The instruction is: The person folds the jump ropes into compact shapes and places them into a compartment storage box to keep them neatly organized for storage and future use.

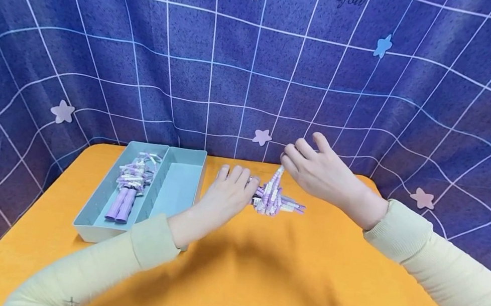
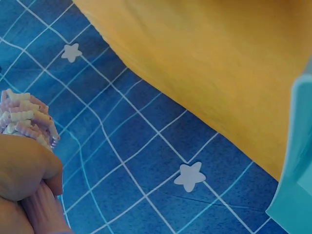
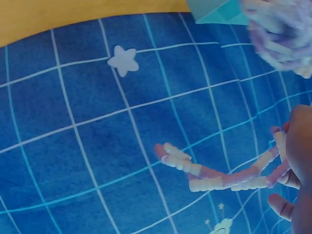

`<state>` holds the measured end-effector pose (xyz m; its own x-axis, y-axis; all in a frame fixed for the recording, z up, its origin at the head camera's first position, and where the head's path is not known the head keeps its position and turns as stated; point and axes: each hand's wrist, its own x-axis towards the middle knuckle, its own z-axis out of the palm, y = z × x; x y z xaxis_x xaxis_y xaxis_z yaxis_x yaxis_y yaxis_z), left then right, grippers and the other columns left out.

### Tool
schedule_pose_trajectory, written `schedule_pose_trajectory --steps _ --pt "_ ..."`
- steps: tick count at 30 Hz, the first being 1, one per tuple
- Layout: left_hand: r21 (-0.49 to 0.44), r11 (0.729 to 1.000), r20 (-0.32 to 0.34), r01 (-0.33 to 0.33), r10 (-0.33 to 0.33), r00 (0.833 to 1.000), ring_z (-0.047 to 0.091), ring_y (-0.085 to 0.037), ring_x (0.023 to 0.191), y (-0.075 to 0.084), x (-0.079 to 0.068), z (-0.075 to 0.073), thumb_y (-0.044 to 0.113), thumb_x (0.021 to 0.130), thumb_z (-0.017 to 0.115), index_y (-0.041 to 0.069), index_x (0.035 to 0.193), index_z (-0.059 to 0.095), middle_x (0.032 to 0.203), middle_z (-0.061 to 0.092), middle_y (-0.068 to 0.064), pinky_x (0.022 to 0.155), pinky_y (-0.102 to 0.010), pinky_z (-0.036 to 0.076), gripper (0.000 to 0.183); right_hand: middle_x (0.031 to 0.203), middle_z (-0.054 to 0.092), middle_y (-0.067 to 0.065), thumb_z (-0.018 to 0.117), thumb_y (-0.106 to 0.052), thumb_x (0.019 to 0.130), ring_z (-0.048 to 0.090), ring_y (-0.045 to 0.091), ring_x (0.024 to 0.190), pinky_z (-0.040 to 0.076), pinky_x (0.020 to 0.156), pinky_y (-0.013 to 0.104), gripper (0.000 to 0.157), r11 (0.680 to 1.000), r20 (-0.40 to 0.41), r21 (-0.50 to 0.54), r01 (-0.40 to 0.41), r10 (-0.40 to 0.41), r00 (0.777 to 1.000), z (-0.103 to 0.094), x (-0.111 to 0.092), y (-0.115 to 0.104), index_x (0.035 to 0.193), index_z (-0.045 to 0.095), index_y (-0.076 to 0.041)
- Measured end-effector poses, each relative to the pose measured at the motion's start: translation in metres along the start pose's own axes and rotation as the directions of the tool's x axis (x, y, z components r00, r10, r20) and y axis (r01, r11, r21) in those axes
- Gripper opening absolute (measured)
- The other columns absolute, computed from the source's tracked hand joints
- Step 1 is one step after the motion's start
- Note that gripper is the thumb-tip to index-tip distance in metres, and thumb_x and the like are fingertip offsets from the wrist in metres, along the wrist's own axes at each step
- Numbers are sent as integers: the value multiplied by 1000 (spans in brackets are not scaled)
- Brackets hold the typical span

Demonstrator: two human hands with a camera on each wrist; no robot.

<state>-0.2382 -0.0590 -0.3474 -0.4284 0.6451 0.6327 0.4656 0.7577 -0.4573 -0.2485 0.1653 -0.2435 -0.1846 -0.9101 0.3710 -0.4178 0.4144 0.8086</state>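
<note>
Above the table's back part, my left hand (image 1: 229, 191) grips the handles of a beaded jump rope (image 1: 273, 201) in purple and white. A ribbed, pale purple handle (image 2: 45, 209) shows below that hand in the left wrist view, with the bunched beads (image 2: 27, 114) above it. Higher and to the right, my right hand (image 1: 316, 168) pinches a length of the same rope, pulled up from the bundle. Beaded strands (image 3: 219, 180) trail from its fingers in the right wrist view. The palm side of both hands is hidden in the head view.
On the left of the orange table (image 1: 303, 281) stands a blue-green tray (image 1: 198, 183) with two compartments. Its left compartment holds another bundled beaded jump rope (image 1: 135, 176) with two purple handles. A blue curtain (image 1: 235, 81) with grid lines and stars hangs right behind the table.
</note>
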Motion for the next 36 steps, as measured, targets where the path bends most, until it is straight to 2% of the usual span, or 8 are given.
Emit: schedule_pose_trajectory --steps 4,8,11,18,24,28,31,36 --pt "-10 1000 -9 -6 6 1000 43 -23 84 1 0 -5 14 97 27 9 106 53 89 47 -6 73 -38 33 29 89 51 9 22 -10 98 43 25 78 37 78 45 35 1000 9 17 10 -10 1000 9 -3 1 98 56 -2" --pt "-30 999 -74 -30 28 997 44 -24 82 2 -1 -9 15 98 22 9 101 52 88 48 -7 72 -39 33 30 86 49 8 23 -12 97 43 25 78 37 78 46 33 999 15 38 7 -8 1000 21 -6 3 97 55 -2" --pt "-60 997 -87 -40 35 996 44 -24 83 3 -2 -12 14 99 23 9 101 51 89 48 -7 73 -39 33 29 86 48 8 23 -12 97 43 25 78 37 79 46 32 999 14 51 7 -7 1000 30 -9 3 97 54 -2" --pt "-132 991 -18 13 -16 1000 43 -24 89 -2 -7 -19 10 96 29 8 107 50 95 47 -7 78 -41 34 23 89 52 8 25 -13 97 45 25 79 37 79 46 32 994 -7 109 -1 2 1000 43 -12 -2 100 56 -3" --pt "-141 989 -9 37 -39 999 43 -24 90 -4 -13 -23 11 96 28 7 107 50 96 48 -6 79 -41 32 24 91 53 8 29 -17 96 46 26 82 36 81 46 30 985 44 162 -57 50 998 58 -20 -8 98 56 -4" --pt "-155 987 8 46 -45 999 43 -24 90 -5 -15 -24 10 96 32 7 107 50 96 48 -6 79 -42 32 21 94 55 7 40 -22 94 48 26 85 36 82 46 22 978 63 191 -85 74 995 67 -23 -15 96 54 -6" --pt "-161 985 11 56 -55 998 43 -24 89 -6 -16 -25 10 95 36 6 107 51 96 48 -6 78 -42 32 19 94 55 7 45 -25 92 48 26 86 36 81 46 22 971 57 218 -102 91 994 73 -24 -20 96 54 -5" --pt "-191 979 23 77 -74 997 43 -24 92 -7 -17 -27 10 93 42 7 109 50 98 48 -6 80 -42 31 18 90 51 7 41 -25 93 47 27 84 36 80 45 24 949 47 276 -152 144 988 84 -25 -31 95 52 -4"
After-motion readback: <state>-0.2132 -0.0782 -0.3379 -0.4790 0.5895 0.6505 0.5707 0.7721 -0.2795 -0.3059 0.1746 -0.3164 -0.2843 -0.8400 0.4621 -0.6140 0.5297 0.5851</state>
